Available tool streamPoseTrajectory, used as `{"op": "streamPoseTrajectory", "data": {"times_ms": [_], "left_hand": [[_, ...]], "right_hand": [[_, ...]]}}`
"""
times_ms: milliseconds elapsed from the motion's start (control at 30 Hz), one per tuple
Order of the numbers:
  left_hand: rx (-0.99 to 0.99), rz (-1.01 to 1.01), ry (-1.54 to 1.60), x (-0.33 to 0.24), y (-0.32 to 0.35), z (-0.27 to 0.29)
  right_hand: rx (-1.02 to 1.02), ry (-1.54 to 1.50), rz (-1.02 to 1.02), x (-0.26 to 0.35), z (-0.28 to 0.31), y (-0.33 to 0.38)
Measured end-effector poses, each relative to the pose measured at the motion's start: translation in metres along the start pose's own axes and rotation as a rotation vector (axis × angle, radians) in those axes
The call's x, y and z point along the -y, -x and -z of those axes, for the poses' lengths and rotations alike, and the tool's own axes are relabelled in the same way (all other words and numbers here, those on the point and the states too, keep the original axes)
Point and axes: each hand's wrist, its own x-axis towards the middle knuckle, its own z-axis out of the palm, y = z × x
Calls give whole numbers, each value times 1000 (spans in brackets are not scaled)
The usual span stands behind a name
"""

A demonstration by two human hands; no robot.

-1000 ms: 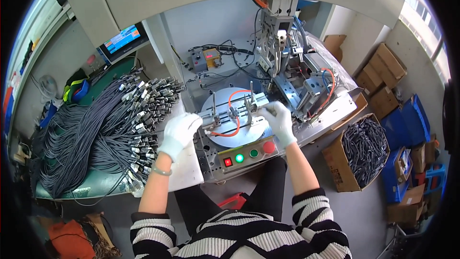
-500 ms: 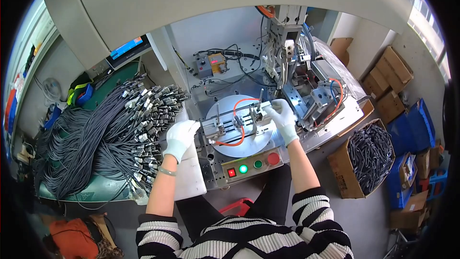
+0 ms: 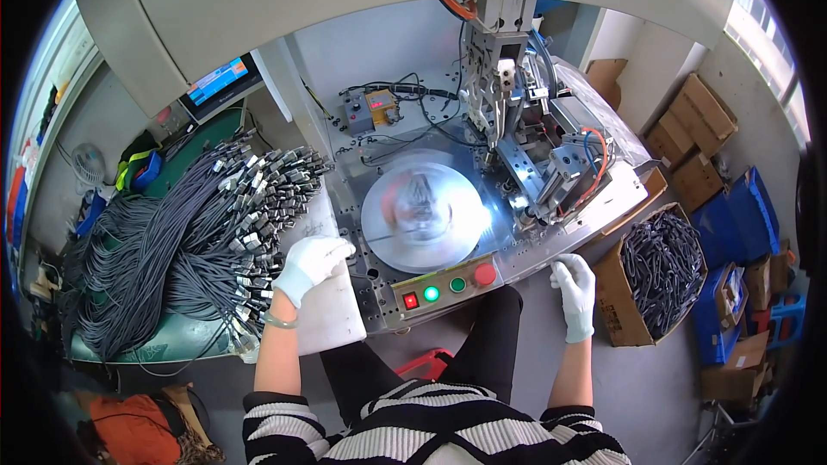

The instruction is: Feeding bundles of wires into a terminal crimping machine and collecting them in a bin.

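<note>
My left hand (image 3: 316, 265), in a white glove, hovers over the white board (image 3: 332, 323) beside the cable pile. Its fingers are pressed together in a pinch; anything between the tips is too small to make out. My right hand (image 3: 575, 288), also gloved, is off the machine's front right edge, left of a carton. Its fingers curl inward and hide whatever may be inside. On the metal worktop the round turntable (image 3: 465, 245) is smeared by motion, and the fixture (image 3: 419, 202) on it is a blur. A bright light shines at its right edge.
Grey cables (image 3: 164, 250) with metal connectors pile up on the left. A button panel (image 3: 448, 287) runs along the machine's front. The press mechanism (image 3: 517, 120) stands behind right. A carton (image 3: 616, 301) of black parts sits at right, with blue bins (image 3: 732, 220) beyond.
My right hand has left the fixture and moved right and toward me. My left hand has shifted slightly left and nearer. The turntable, sharp before, is now blurred, with a bright light at its right.
</note>
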Motion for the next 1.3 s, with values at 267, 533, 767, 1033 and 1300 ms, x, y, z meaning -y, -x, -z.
{"op": "streamPoseTrajectory", "data": {"times_ms": [267, 533, 767, 1033, 1300], "left_hand": [[72, 290, -3, -9, -2, 1], [-225, -138, -300, 39, -54, -51], [-427, -8, -471, -56, -125, -80], [-580, 75, -414, -65, -120, -77], [-547, -62, -88, -112, -36, -50]], "right_hand": [[24, -24, -21, 4, -7, 9], [111, 200, 133, 1, -41, -5], [325, 67, 448, -29, -132, -120], [504, -43, 130, -23, -164, -170], [512, -89, 3, -25, -164, -176]]}}
